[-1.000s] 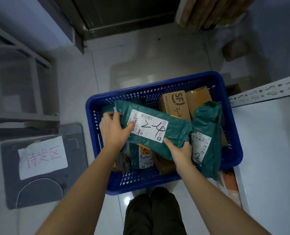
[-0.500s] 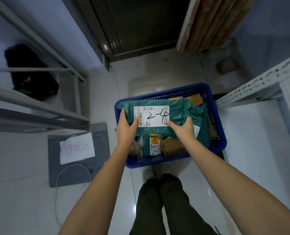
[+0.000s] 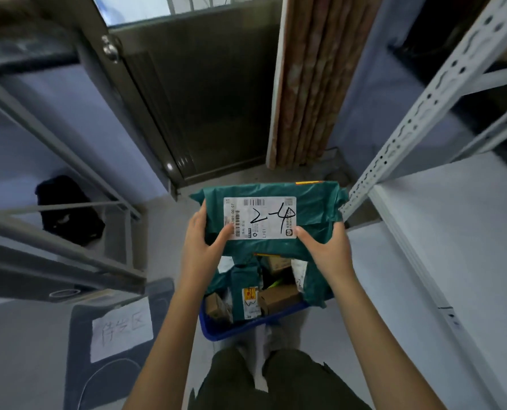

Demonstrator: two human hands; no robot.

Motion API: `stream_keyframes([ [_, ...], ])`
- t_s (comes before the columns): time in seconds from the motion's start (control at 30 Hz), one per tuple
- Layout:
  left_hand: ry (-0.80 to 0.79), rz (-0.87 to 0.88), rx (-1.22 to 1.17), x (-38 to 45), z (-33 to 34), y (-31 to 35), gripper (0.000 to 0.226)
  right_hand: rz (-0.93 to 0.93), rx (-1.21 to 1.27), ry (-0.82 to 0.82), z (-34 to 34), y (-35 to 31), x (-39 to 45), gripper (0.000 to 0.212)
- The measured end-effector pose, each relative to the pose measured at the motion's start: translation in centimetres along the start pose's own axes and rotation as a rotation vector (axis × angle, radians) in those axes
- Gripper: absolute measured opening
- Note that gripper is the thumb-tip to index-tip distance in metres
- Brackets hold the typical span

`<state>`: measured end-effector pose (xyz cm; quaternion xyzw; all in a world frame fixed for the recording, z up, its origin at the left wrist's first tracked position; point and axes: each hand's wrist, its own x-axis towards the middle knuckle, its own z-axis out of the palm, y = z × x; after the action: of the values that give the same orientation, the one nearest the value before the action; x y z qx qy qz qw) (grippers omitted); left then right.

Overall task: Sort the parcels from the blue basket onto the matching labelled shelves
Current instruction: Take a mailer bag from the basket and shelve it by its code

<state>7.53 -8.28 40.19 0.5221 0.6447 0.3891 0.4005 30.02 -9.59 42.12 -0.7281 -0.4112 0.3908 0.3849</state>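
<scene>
We see crinkled green poly mailer [image 3: 311, 202], flat white label [image 3: 259, 218] inked "2-4", held above blue perforated plastic basket [image 3: 240, 329]. Left hand [image 3: 200, 242] and right hand [image 3: 324, 247] each pinch near edge, thumbs on top. Small cardboard boxes [image 3: 279, 297] and more green mailers lie in basket.

Bare forearms, dark olive trousers [image 3: 246, 380]

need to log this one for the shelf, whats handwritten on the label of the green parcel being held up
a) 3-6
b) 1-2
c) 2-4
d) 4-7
c, the white label on the green parcel, gripped by the left hand and right hand above the blue basket, has 2-4 in black marker.
</scene>
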Motion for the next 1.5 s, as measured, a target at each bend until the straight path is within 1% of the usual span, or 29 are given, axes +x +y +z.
stream_keyframes([
  [0.07,-0.040,0.032,0.015,-0.1,0.0,1.3,0.068,-0.013,0.004,0.046,-1.3,-0.7,-1.0,0.049],
  [0.1,-0.078,0.036,-0.023,0.0,0.0,1.9,0.069,-0.012,0.006,0.073,-1.9,-1.2,-1.6,0.050],
  [0.2,-0.241,0.046,-0.115,0.2,0.4,3.6,0.071,-0.026,0.035,0.199,-3.4,-2.0,-3.7,0.066],
  [0.3,-0.366,0.112,-0.144,0.4,0.5,5.4,0.076,-0.038,0.067,0.328,-4.8,-2.8,-6.2,0.071],
  [0.43,-0.511,0.222,-0.153,0.9,1.0,8.3,0.076,-0.039,0.122,0.504,-6.2,-4.1,-10.0,0.051],
  [0.6,-0.745,0.375,-0.125,-0.9,3.7,11.1,0.072,0.016,0.176,0.734,-7.8,-2.9,-15.7,0.050],
  [0.73,-0.913,0.452,-0.076,-5.5,7.3,12.8,0.067,0.105,0.189,0.947,-9.8,-0.8,-21.7,0.054],
  [0.83,-1.040,0.521,-0.056,-9.9,9.9,13.5,0.068,0.168,0.209,1.099,-11.3,0.6,-26.4,0.057],
  [0.97,-1.166,0.620,-0.044,-15.9,12.2,14.7,0.068,0.251,0.224,1.271,-12.7,2.3,-32.2,0.057],
  [1.07,-1.291,0.683,-0.049,-20.0,13.7,15.1,0.066,0.314,0.223,1.386,-13.4,3.7,-36.2,0.055],
  [1.27,-1.481,0.753,-0.027,-28.9,15.6,14.3,0.069,0.375,0.241,1.565,-13.4,6.9,-44.9,0.058],
  [1.37,-1.555,0.736,-0.027,-33.4,15.5,13.5,0.076,0.413,0.273,1.602,-13.2,8.6,-49.5,0.057],
  [1.5,-1.629,0.750,-0.023,-39.5,15.0,12.7,0.081,0.402,0.301,1.668,-13.7,10.6,-55.1,0.058],
])
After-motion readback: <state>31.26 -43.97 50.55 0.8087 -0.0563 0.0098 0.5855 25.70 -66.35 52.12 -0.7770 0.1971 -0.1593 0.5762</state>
